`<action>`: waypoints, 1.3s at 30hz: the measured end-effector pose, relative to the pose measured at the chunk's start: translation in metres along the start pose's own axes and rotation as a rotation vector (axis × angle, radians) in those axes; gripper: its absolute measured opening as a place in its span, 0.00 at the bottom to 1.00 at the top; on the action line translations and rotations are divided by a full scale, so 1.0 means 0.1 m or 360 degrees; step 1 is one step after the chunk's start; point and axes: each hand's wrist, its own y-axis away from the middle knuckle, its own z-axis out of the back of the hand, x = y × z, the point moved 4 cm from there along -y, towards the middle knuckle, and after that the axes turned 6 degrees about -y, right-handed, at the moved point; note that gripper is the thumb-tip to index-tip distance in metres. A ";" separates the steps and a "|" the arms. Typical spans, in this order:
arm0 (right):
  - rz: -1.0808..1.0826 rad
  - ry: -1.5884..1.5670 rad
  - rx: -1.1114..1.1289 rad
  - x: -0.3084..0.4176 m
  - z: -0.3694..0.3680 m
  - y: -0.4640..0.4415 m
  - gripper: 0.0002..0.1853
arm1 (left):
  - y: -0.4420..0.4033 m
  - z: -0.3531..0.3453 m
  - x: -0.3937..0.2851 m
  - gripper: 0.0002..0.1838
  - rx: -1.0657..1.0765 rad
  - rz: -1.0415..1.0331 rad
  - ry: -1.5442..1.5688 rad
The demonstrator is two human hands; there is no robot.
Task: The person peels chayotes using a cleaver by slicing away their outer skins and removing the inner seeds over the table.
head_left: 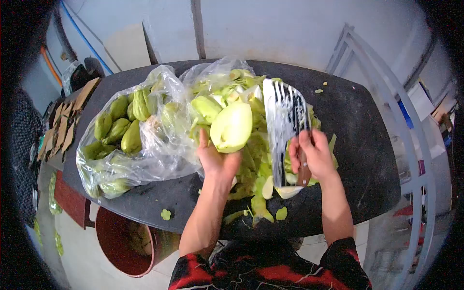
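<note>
The grip of the left hand (220,162) is cupped, palm up, under a pale green, smooth, rounded vegetable piece (232,126) with a hollow in its face; one digit points upward at its left side. The grip of the right hand (314,154) is closed around the brown riveted handle (304,171) of a broad metal blade (282,130) smeared with white residue. The blade is upright in the view, to the right of the vegetable piece and apart from it.

Both hands are above a dark grey tabletop (360,159) with rounded corners. Below and behind them spreads a loose heap of green and whitish peelings (249,166), with a few scraps near the front edge. A lighter green piece (206,109) lies just behind the held one, partly hidden by it.

To the left, a clear, crumpled plastic bag (176,157) holds whole green, ridged, pear-shaped vegetables (131,137). More clear plastic (220,66) is bunched at the back of the heap.

On the floor at the front left is a round reddish-brown tub (150,249) with pale contents too unclear to name. Brown cardboard pieces (60,128) lie at the far left, and a grey metal frame (413,193) is at the right.
</note>
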 end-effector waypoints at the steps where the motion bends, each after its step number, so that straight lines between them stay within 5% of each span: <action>1: -0.0187 -0.0164 0.0103 -0.07 -0.02 0.07 0.20 | -0.06 0.09 0.03 0.27 0.0024 -0.0013 0.0009; 6: -0.0249 -0.0287 0.0311 -0.20 -0.07 0.21 0.20 | -0.01 0.07 0.09 0.26 0.0051 0.0140 0.0013; 8: -0.0290 -0.0233 0.0270 -0.23 -0.01 0.20 0.19 | 0.04 0.00 0.09 0.27 0.0388 0.0268 -0.0117; 13: -0.0352 -0.0309 0.0230 -0.23 0.01 0.23 0.19 | 0.05 0.02 0.01 0.32 0.0336 0.0214 -0.0147; 15: -0.0350 -0.0251 0.0324 -0.21 -0.06 0.25 0.19 | 0.05 -0.07 -0.04 0.33 0.0609 0.0200 -0.0148; 19: -0.0252 0.0146 0.0288 -0.24 -0.12 0.24 0.16 | 0.03 -0.06 -0.20 0.35 0.0275 -0.0037 -0.0411; 28: -0.0234 0.0198 0.0233 -0.32 -0.10 0.22 0.15 | 0.09 -0.22 -0.22 0.34 0.0565 -0.0201 -0.0594; 39: -0.0297 0.0326 0.0170 -0.36 -0.13 0.22 0.19 | 0.10 -0.15 -0.19 0.35 0.0519 -0.0308 -0.0736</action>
